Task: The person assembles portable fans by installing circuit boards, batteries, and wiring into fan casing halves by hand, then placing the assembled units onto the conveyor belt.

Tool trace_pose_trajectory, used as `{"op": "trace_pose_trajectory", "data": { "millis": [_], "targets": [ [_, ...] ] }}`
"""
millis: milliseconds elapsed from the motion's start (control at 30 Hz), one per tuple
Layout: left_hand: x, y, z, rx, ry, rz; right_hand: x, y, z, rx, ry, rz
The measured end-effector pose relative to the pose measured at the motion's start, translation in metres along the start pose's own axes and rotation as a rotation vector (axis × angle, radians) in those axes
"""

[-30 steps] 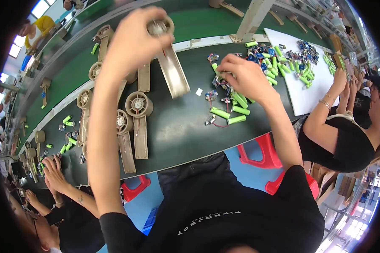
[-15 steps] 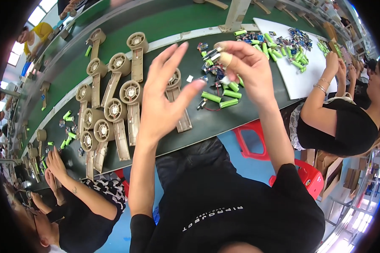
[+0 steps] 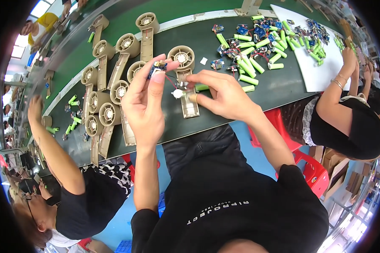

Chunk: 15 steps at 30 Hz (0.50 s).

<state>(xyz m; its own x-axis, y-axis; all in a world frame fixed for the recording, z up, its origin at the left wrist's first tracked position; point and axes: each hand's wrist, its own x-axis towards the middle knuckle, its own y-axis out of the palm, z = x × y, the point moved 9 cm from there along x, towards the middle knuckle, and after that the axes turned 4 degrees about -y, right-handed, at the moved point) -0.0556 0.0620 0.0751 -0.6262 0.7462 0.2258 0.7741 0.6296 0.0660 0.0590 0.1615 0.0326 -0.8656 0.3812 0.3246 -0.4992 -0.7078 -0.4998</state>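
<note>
My left hand (image 3: pixel 144 103) holds a small blue circuit board (image 3: pixel 157 68) between thumb and fingers. Thin red wire runs from the board toward my right hand (image 3: pixel 226 95). That hand is pinched round a green battery cell (image 3: pixel 202 87), partly hidden and blurred, with a white blob (image 3: pixel 178 93) at its left end. Under both hands lies a beige fan housing (image 3: pixel 181 57) with a trough-shaped handle (image 3: pixel 190 107) pointing toward me.
Several beige fan housings (image 3: pixel 109 114) crowd the dark table on the left. A heap of green cells and blue boards (image 3: pixel 249 46) lies at the right, running onto a white board (image 3: pixel 299 76). Co-workers sit on both sides; a red stool (image 3: pixel 310 173) stands on my right.
My left hand, open before, has closed on the circuit board. My right hand has come down and left, toward the fan housing's handle. The view has shifted slightly.
</note>
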Motion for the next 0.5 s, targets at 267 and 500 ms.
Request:
{"op": "trace_pose_trajectory", "data": {
  "millis": [267, 500],
  "targets": [
    [-0.010, -0.006, 0.013, 0.163, 0.000, -0.034, 0.000, -0.011, 0.012, 0.168, 0.049, -0.056],
    [-0.012, 0.009, 0.023, 0.021, -0.130, 0.046, -0.008, -0.011, 0.012, 0.918, 0.201, 0.071]
  ]
}}
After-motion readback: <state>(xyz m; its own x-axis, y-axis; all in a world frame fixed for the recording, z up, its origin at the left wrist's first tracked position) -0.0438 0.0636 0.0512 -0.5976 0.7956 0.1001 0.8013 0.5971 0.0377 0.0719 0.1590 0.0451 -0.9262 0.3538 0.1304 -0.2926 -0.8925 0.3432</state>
